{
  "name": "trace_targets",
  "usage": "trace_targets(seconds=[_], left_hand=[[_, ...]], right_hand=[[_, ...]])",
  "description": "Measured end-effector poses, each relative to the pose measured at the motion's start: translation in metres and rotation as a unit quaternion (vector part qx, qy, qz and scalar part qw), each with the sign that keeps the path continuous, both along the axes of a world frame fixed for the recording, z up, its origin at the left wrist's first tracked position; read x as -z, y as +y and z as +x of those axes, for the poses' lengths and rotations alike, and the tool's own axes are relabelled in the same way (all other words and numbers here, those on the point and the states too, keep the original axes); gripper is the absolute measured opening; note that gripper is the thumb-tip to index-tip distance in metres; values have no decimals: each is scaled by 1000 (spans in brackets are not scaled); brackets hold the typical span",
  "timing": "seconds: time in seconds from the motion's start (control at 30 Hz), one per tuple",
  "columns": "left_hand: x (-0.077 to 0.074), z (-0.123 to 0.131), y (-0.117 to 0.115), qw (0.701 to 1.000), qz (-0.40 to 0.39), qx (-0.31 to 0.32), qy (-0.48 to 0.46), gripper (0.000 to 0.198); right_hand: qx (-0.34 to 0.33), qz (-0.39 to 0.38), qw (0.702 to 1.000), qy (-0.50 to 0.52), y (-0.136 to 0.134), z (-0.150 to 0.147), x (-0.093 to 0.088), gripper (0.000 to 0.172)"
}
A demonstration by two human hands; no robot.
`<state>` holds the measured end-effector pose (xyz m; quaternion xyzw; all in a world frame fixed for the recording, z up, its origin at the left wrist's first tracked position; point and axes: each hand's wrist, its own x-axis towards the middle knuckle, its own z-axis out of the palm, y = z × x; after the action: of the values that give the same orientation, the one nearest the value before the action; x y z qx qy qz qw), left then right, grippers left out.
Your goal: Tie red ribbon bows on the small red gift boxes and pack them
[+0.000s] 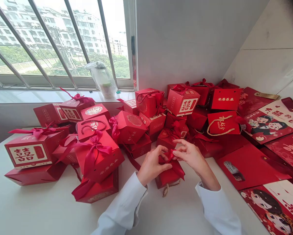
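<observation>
A small red gift box [164, 181] sits on the white table in front of me, with a twisted gold cord [166, 189] hanging at its near edge. A shiny red ribbon [177, 168] lies over its top and forms a bow. My left hand [152, 163] is on the box's left side, its thumb and fingers closed on a loop of the ribbon. From the right, my right hand [191, 155] pinches the other part of the bow between thumb and fingertips. The bow's knot is partly hidden by my fingers.
Red gift boxes with ribbons [97, 156] are piled at left, and more boxes [184, 101] stack up against the wall. Flat red envelopes and printed bags [254, 163] cover the right side. A plastic-wrapped cup [103, 81] stands on the sill by the barred window.
</observation>
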<state>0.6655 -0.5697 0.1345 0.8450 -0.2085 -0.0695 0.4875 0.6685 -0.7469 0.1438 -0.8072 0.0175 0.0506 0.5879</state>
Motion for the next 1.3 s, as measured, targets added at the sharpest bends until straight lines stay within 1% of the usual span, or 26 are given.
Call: trace_targets(seconds=[0.03,0.13,0.2,0.27,0.37,0.47,0.53,0.67,0.8,0.9,0.97,1.03,1.13,1.2,1.3], left_hand=[[-1,1,1,1000,-9,6,10,37],[-2,3,4,998,-48,4,37,27],[-2,4,4,997,-62,-9,49,28],[-2,3,4,997,-62,-17,49,31],[-4,1,2,998,-49,-13,38,27],[-6,0,2,999,-26,1,21,32],[-6,0,2,1000,-15,4,13,34],[-3,1,2,1000,-3,10,18,33],[-2,2,2,1000,-12,23,11,34],[-6,2,7,999,-31,22,-7,43],[-11,2,15,1000,-27,3,-15,55],[-17,2,25,1000,-8,-24,-12,59],[-24,4,42,999,30,-29,33,47],[-25,5,49,997,53,-3,63,39],[-24,6,49,996,62,35,55,28]], right_hand=[[-6,-11,1000,1,-2,-1,-2,43],[-1,-64,998,4,-9,-3,-6,38],[1,-105,994,-4,-14,-3,-8,38],[-13,-128,992,-18,-16,-2,-6,40],[-49,-117,991,-35,-15,2,1,40],[-61,-106,991,-50,-10,7,9,31],[-52,-97,992,-64,-6,9,12,26],[-18,-93,993,-74,-3,10,14,28],[-19,-88,994,-65,-3,9,12,27],[-24,-63,996,-59,-4,8,11,27],[-37,-47,997,-45,-4,7,10,26],[-55,-34,998,-26,-4,6,9,26],[-72,-26,997,-2,-3,5,9,30],[-80,-24,997,0,-3,4,10,29],[-79,-25,996,-12,-4,4,10,27]])
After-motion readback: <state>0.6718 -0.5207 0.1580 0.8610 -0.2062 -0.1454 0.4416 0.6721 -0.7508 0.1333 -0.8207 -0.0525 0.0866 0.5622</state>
